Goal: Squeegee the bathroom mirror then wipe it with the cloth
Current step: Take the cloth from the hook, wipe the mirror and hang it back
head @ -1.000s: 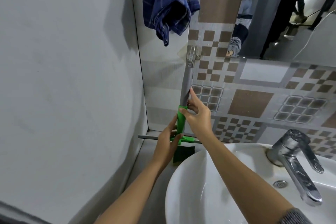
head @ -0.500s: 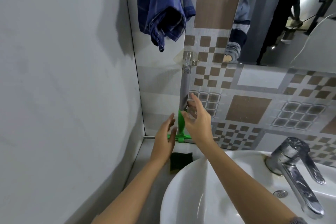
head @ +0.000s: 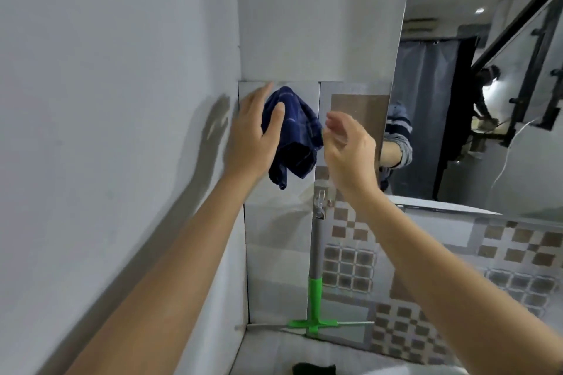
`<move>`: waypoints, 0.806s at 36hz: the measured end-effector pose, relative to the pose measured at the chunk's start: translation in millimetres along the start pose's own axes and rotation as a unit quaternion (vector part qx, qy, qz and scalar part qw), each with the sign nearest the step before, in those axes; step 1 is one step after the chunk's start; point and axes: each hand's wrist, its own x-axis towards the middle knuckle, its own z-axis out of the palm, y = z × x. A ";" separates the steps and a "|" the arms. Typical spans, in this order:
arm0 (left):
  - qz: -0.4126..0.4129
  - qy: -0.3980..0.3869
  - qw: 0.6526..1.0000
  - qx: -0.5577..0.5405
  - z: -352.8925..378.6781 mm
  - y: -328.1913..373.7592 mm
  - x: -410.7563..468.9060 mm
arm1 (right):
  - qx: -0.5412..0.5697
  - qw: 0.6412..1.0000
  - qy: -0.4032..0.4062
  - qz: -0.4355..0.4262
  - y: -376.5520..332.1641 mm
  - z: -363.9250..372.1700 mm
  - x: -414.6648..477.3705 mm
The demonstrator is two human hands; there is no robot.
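Observation:
A dark blue checked cloth hangs bunched on the tiled wall, left of the mirror. My left hand is raised against the cloth's left side, fingers straight and apart, thumb lying over the fabric. My right hand hovers at the cloth's right edge with loosely curled fingers, holding nothing. Below them the squeegee hangs from a wall hook: grey handle, green neck, blade crosswise at the bottom.
A plain grey wall runs close along the left. A dark green sponge lies on the ledge at the bottom edge. The mirror reflects a person's striped sleeve, a curtain and a stair rail.
Both hands let go of the squeegee, which stays hanging on its hook, and rose to the blue cloth. The view tilted upward, and the sink and tap dropped out of sight.

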 end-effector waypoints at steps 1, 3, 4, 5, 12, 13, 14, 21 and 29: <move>0.007 -0.025 0.999 0.020 1.7 -1.3 6.1 | -0.011 1.000 -0.009 0.001 0.1 2.0 8.4; 0.015 -0.064 0.997 0.048 6.0 -5.3 13.5 | -0.027 0.999 -0.027 0.007 0.7 6.8 21.5; 0.016 -0.077 0.995 0.053 7.9 -7.2 14.8 | -0.032 0.999 -0.037 0.012 1.1 9.4 26.0; 0.018 -0.084 0.995 0.055 9.5 -10.0 15.3 | -0.037 0.998 -0.044 0.015 2.2 12.0 28.8; 0.060 -0.070 0.994 0.062 11.0 -19.0 13.6 | -0.021 0.997 -0.055 0.040 8.0 18.5 38.1; 0.063 -0.074 0.993 0.068 9.7 -19.0 14.5 | -0.024 0.998 -0.047 0.038 6.4 15.8 42.7; 0.067 -0.080 0.992 0.075 8.4 -18.5 15.6 | -0.031 0.998 -0.039 0.029 4.1 12.2 48.0; 0.072 -0.097 0.986 0.114 8.4 -12.4 26.5 | -0.149 0.983 -0.054 -0.095 -38.8 -21.3 92.9; 0.084 -0.089 0.993 0.001 1.8 20.3 36.9 | -0.178 0.965 -0.075 -0.178 -97.4 -45.6 113.8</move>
